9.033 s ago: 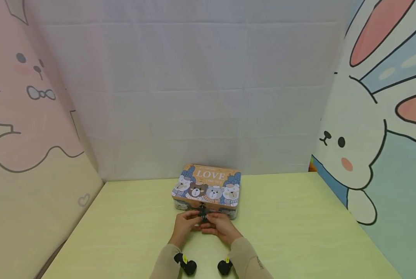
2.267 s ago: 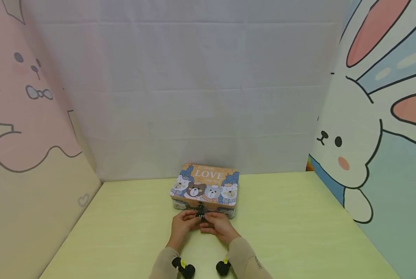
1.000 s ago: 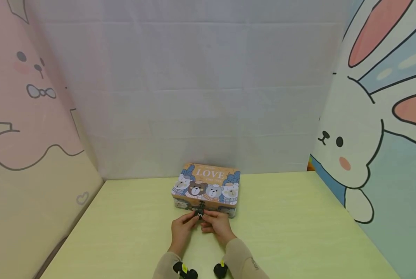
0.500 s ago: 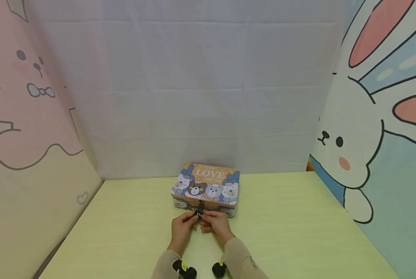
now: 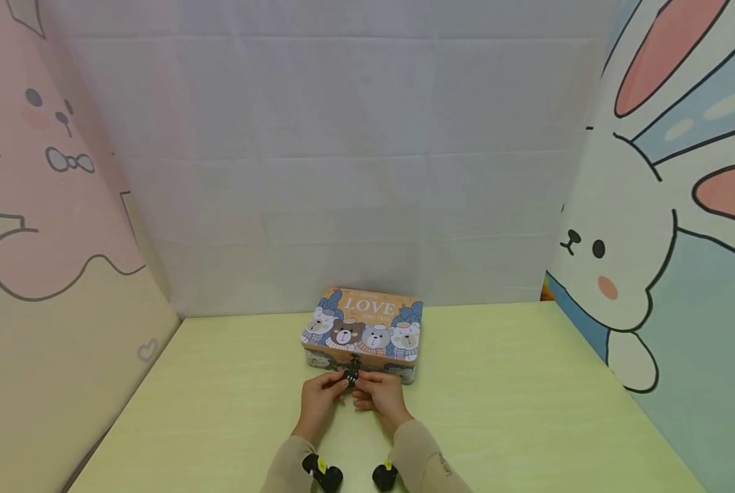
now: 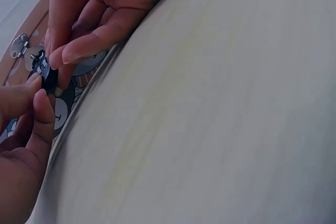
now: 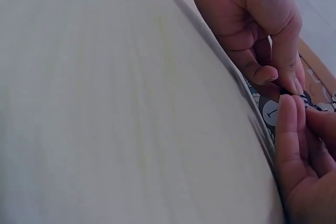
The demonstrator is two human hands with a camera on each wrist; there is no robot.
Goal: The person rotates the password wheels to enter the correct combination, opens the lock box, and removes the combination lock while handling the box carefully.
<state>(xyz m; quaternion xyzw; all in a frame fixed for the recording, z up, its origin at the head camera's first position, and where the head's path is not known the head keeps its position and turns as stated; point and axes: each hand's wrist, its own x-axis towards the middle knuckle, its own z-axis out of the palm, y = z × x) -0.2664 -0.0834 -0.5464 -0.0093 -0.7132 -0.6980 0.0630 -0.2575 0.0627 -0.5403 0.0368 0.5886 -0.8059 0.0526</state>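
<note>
A rectangular tin box [image 5: 362, 325] with bears and the word LOVE on its lid stands closed at the table's back. From its front clasp [image 6: 32, 55] hangs a small black combination padlock [image 5: 351, 377], pale digits on its dials. My left hand [image 5: 318, 404] pinches the padlock from the left, thumb against its near face in the left wrist view. From the other side my right hand [image 5: 385, 400] holds it between thumb and fingertips. Fingers cover much of the padlock [image 6: 46, 73], and in the right wrist view only a sliver of it shows.
The pale yellow-green table [image 5: 496, 390] spreads to both sides of the box. A white cloth [image 5: 355, 171] hangs behind it, and cartoon-printed panels flank the table. Black wrist cameras [image 5: 325, 474] sit at both sleeves.
Both hands stay at the padlock. Since the earliest frame it has gone from nearly upright to leaning a little, and the hands have shifted slightly; the tin box keeps its place.
</note>
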